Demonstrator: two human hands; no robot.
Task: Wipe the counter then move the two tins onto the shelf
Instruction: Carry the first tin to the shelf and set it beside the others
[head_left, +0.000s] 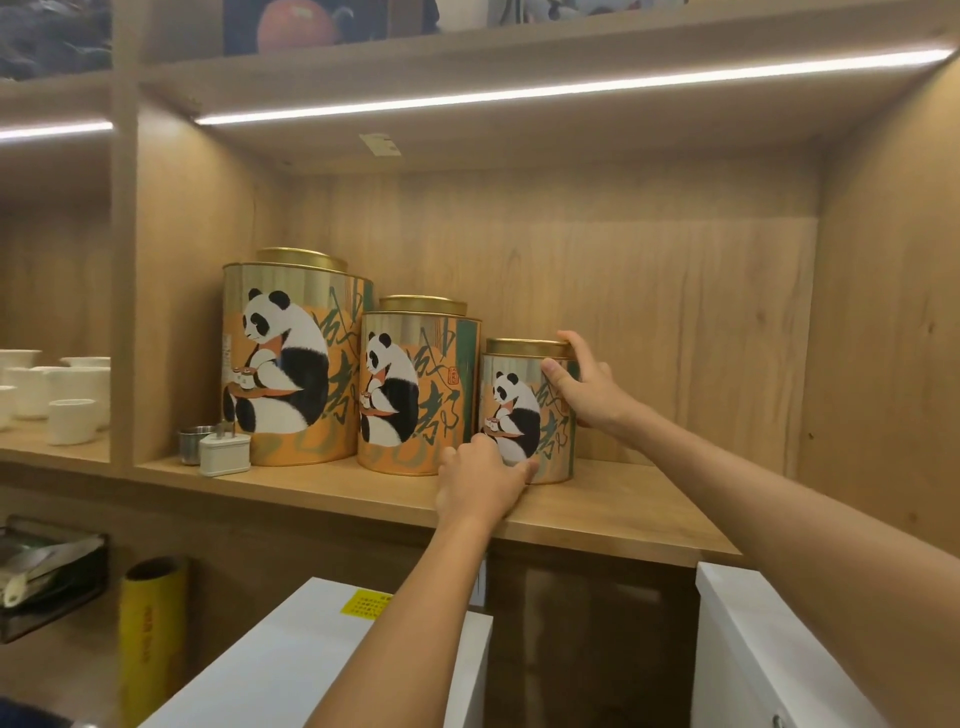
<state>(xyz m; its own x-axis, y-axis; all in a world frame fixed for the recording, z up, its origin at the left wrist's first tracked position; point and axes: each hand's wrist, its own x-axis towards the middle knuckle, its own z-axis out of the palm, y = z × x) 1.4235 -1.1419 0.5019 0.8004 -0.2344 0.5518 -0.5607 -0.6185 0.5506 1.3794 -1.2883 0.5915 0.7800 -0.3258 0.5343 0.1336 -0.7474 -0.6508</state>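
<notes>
Three panda tins stand upright in a row on the wooden shelf (597, 512), under a strip light (545, 93). The large tin (291, 364) is at the left, the medium tin (415, 395) in the middle, and the small tin (524, 410) at the right. They stand just beside each other, and each has a gold lid.

Both hands are on the small tin. The right hand (587, 387) grasps its upper right part, with the thumb on the front wall and the fingers around the edge of the lid. The left hand (483, 478) holds the tin low at the front, near its base, with the fingers pressed on the painted wall and the wrist above the near edge of the shelf.

At the left end of the same shelf, near the large tin, a small metal cup (193, 441) and a white plug adapter (224, 452) stand together. Farther left, in the next compartment, there are white ceramic cups (67, 400). Below the shelf, a yellow roll (153, 639) stands upright at the left and a white box (291, 660) is near the camera.
</notes>
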